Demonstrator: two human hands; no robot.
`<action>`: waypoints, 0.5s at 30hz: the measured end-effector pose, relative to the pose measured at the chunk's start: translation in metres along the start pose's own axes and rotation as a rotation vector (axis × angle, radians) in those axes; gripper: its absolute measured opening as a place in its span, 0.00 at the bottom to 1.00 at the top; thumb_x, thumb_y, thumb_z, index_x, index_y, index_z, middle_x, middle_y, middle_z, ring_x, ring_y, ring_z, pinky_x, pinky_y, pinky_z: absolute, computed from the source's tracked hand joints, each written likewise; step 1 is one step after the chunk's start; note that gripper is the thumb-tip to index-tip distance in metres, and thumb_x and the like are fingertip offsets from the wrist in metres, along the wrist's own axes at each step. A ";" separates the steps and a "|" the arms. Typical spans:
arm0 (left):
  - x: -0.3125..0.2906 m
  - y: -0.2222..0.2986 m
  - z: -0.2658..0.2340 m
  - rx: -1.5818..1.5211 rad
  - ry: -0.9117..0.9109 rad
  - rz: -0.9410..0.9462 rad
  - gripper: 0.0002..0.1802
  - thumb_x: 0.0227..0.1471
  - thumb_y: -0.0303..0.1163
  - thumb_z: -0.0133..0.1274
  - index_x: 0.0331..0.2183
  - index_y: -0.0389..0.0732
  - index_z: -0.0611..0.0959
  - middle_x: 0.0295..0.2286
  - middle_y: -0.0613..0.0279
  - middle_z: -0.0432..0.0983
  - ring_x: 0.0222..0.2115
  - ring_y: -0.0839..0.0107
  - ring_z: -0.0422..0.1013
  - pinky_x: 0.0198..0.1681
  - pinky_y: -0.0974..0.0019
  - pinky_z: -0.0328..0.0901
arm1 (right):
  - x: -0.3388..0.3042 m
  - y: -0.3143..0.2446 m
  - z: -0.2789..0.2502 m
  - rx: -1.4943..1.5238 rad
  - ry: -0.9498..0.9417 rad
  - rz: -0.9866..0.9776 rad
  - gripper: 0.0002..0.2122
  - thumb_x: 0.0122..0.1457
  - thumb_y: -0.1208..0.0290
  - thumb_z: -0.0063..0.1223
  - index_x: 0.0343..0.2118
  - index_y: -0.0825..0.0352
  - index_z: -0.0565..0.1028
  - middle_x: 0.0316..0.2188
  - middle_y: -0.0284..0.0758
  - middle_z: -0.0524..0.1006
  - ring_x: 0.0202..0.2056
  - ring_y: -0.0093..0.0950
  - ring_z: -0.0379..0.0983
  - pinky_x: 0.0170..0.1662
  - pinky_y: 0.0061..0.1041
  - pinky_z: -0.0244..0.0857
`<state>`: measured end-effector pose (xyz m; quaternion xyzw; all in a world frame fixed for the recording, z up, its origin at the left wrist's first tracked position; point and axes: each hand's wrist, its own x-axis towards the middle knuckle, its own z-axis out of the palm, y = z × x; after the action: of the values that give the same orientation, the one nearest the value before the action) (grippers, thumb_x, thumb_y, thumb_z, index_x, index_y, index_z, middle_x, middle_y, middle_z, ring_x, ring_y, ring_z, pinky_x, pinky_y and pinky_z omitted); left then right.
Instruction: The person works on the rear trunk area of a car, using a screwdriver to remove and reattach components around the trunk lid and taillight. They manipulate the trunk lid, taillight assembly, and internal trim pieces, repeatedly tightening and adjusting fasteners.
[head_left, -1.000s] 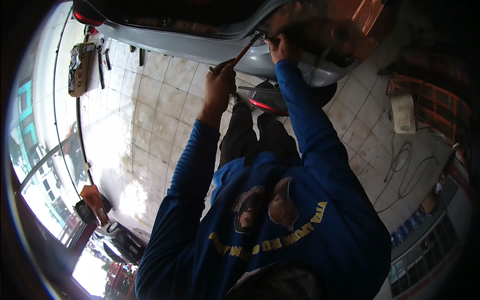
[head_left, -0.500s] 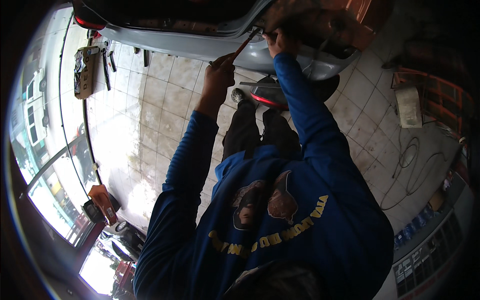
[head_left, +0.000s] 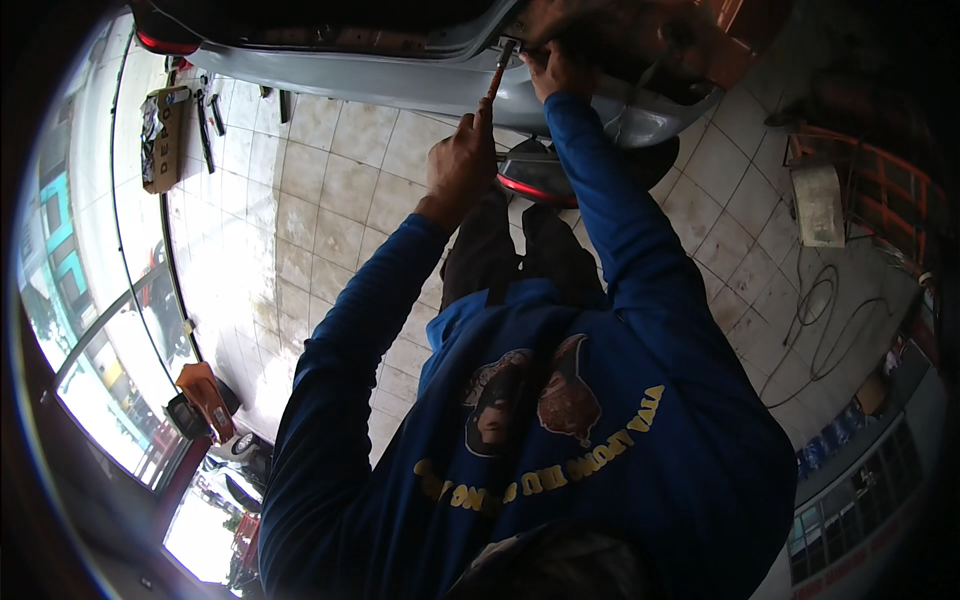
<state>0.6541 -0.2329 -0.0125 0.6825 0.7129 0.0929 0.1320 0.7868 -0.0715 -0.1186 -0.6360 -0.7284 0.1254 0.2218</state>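
Note:
My left hand (head_left: 462, 160) is closed around the handle of a slim tool (head_left: 497, 80) with a reddish-brown handle and dark metal end. Its far end meets the body edge above the grey bumper (head_left: 400, 92) of a car; its exact kind is unclear. My right hand (head_left: 563, 75) is just right of the tool's tip, at the edge of a brownish, exposed body corner (head_left: 640, 55). Its fingers are bent together, and whatever they grip is hidden. Below the bumper, a dark tail light (head_left: 535, 180) with a red strip is close to my legs.
An open cardboard box (head_left: 162, 140) stands on the tiled floor at the left, with dark bars (head_left: 207, 130) beside it. At the right are an orange metal frame (head_left: 880, 180), a pale block (head_left: 820, 205) and a looped cable (head_left: 822, 310). Another red tail light (head_left: 165, 42) is at the car's far left.
My left hand has moved right and lower, turning the tool more upright with its tip still at the body edge. My right hand stays almost in place.

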 end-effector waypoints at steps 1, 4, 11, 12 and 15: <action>0.001 -0.003 -0.005 0.067 -0.037 0.035 0.31 0.56 0.26 0.50 0.61 0.36 0.66 0.33 0.53 0.77 0.27 0.56 0.80 0.25 0.55 0.74 | -0.003 0.000 -0.003 -0.013 0.025 -0.021 0.21 0.53 0.45 0.65 0.39 0.59 0.80 0.34 0.35 0.83 0.39 0.40 0.79 0.46 0.43 0.68; 0.000 -0.006 -0.018 0.227 -0.060 0.124 0.34 0.52 0.27 0.52 0.61 0.33 0.65 0.33 0.57 0.75 0.24 0.61 0.79 0.25 0.60 0.75 | -0.018 -0.013 -0.016 0.334 0.245 0.001 0.23 0.54 0.43 0.63 0.36 0.62 0.80 0.31 0.37 0.82 0.36 0.40 0.80 0.41 0.40 0.71; 0.010 0.016 -0.021 0.045 -0.046 0.076 0.37 0.52 0.25 0.56 0.63 0.43 0.65 0.42 0.53 0.75 0.41 0.54 0.76 0.42 0.51 0.72 | -0.034 -0.052 0.030 1.682 -0.568 0.936 0.13 0.63 0.65 0.61 0.38 0.73 0.77 0.30 0.45 0.84 0.31 0.35 0.84 0.41 0.33 0.79; -0.004 0.004 -0.032 0.048 -0.048 0.039 0.40 0.50 0.25 0.58 0.64 0.44 0.65 0.46 0.52 0.73 0.48 0.52 0.74 0.48 0.49 0.69 | -0.043 -0.080 0.009 1.518 -0.604 0.936 0.11 0.64 0.64 0.60 0.36 0.69 0.78 0.30 0.43 0.84 0.30 0.35 0.84 0.40 0.33 0.78; -0.038 -0.008 -0.039 -0.381 0.132 -0.153 0.44 0.49 0.28 0.59 0.65 0.39 0.61 0.57 0.45 0.65 0.60 0.48 0.62 0.62 0.47 0.58 | -0.035 -0.075 0.006 1.484 -0.619 0.960 0.11 0.65 0.62 0.58 0.35 0.67 0.78 0.26 0.40 0.85 0.25 0.33 0.84 0.19 0.23 0.65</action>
<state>0.6353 -0.2693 0.0242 0.5816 0.7391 0.2604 0.2184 0.7218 -0.1173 -0.0942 -0.5027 -0.1480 0.8002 0.2916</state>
